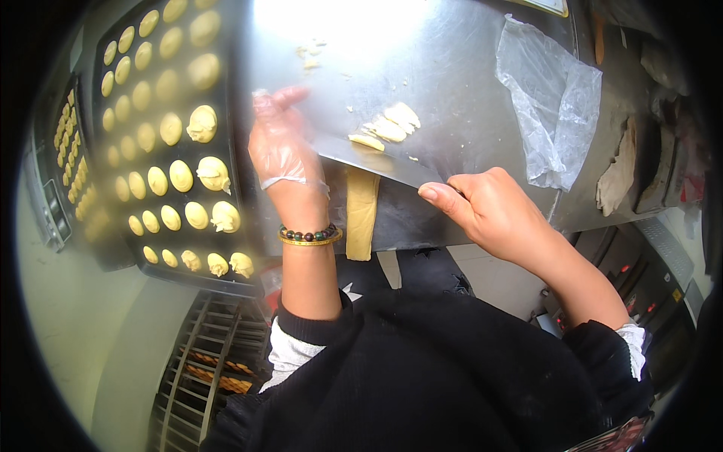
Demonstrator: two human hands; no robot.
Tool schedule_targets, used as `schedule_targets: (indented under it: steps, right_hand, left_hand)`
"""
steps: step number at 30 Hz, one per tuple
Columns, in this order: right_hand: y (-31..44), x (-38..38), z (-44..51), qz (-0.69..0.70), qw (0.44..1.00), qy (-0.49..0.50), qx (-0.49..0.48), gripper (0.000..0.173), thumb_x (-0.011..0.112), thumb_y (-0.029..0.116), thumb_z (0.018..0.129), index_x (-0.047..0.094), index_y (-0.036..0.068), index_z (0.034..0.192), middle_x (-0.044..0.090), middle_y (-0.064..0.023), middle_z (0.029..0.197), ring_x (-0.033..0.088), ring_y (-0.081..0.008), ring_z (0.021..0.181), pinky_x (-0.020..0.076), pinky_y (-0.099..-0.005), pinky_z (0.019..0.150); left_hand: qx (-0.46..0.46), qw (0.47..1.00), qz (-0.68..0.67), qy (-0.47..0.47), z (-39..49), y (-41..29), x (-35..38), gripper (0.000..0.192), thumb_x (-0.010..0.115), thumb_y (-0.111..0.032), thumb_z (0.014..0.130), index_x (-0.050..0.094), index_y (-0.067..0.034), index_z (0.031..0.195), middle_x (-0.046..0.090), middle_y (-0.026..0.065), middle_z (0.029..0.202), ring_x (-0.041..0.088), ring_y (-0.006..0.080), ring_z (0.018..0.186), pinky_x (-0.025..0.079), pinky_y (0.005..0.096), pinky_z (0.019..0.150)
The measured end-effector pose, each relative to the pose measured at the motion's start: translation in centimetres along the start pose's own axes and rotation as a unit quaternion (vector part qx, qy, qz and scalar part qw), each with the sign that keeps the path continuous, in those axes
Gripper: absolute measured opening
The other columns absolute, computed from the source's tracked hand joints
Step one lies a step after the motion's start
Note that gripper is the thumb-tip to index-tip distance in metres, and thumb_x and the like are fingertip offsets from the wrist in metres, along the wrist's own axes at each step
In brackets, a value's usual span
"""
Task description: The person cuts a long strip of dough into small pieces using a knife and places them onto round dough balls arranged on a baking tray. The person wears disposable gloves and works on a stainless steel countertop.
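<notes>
My right hand (488, 217) is bare and grips the handle of a long-bladed knife (395, 169). The blade points left, passing across the far end of a flat yellow dough-like strip (361, 217). The strip's near end reaches the edge of the metal worktop (452, 107). Just beyond the blade lie several thin pale-yellow slices (390, 127), one of them close against it. My left hand (285, 138), in a clear plastic glove, is raised beside the knife's tip. Its fingers are spread and slightly blurred, with nothing visible in them.
To the left, a dark baking tray (186, 220) carries rows of round yellow dough pieces, with a second loaded tray (73, 158) beyond. A clear plastic bag (553, 107) lies at the right. Small crumbs (309, 53) dot the worktop. A metal rack (197, 361) stands low on the left.
</notes>
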State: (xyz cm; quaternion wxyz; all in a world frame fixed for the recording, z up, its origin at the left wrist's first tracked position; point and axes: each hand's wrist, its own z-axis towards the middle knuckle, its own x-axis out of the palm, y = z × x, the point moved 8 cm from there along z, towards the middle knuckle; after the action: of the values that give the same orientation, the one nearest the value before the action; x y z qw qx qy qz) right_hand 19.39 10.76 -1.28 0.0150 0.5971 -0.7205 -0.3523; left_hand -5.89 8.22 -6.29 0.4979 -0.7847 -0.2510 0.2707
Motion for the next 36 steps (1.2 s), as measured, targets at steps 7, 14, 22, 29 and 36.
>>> schedule_targets:
  steps: [7, 14, 22, 29, 36]
  right_hand:
    - [-1.8, 1.7, 2.7, 0.042, 0.997, -0.041, -0.049, 0.072, 0.062, 0.054, 0.114, 0.056, -0.007, 0.076, 0.043, -0.0271, 0.067, 0.031, -0.0375, 0.064, 0.0385, -0.0501, 0.058]
    - [0.2, 0.2, -0.7, 0.056, 0.995, -0.051, -0.059, 0.065, 0.065, 0.049, 0.114, 0.061, -0.006, 0.078, 0.050, -0.0248, 0.065, 0.041, -0.0393, 0.059, 0.0417, -0.0469, 0.058]
    - [0.9, 0.4, -1.4, -0.011, 0.999, -0.004, -0.032, 0.069, 0.065, 0.054, 0.112, 0.062, -0.003, 0.074, 0.054, -0.0251, 0.062, 0.051, -0.0445, 0.057, 0.0432, -0.0486, 0.056]
    - [0.8, 0.3, -0.9, -0.033, 0.999, 0.009, -0.017, 0.070, 0.064, 0.055, 0.112, 0.062, -0.004, 0.074, 0.054, -0.0250, 0.062, 0.051, -0.0454, 0.057, 0.0430, -0.0496, 0.057]
    - [1.2, 0.0, -0.7, -0.032, 0.999, 0.029, -0.003, 0.068, 0.067, 0.053, 0.112, 0.064, -0.005, 0.075, 0.054, -0.0254, 0.062, 0.050, -0.0444, 0.057, 0.0429, -0.0490, 0.057]
  left_hand:
    - [0.037, 0.999, -0.034, 0.011, 1.6, 1.7, 0.6, 0.059, 0.049, -0.049, 0.122, 0.081, -0.002, 0.106, 0.056, -0.0060, 0.087, 0.049, 0.0079, 0.082, 0.041, 0.0264, 0.075]
    - [0.084, 0.996, 0.013, 0.010, -0.9, -3.8, -0.7, 0.072, 0.039, -0.057, 0.123, 0.078, 0.003, 0.118, 0.038, -0.0076, 0.074, 0.038, 0.0070, 0.071, 0.031, 0.0259, 0.066]
    - [0.029, 0.999, 0.022, -0.008, -3.2, -3.6, -2.2, 0.076, 0.035, -0.057, 0.124, 0.076, 0.007, 0.119, 0.038, -0.0060, 0.074, 0.039, 0.0087, 0.072, 0.033, 0.0265, 0.069]
    - [0.010, 1.000, 0.017, -0.013, -2.7, -2.4, -2.2, 0.076, 0.035, -0.057, 0.124, 0.076, 0.007, 0.119, 0.038, -0.0057, 0.075, 0.041, 0.0089, 0.073, 0.034, 0.0266, 0.070]
    - [0.012, 1.000, 0.018, -0.005, -2.5, -2.4, -2.4, 0.075, 0.035, -0.057, 0.124, 0.076, 0.006, 0.119, 0.038, -0.0054, 0.075, 0.041, 0.0084, 0.073, 0.035, 0.0263, 0.071]
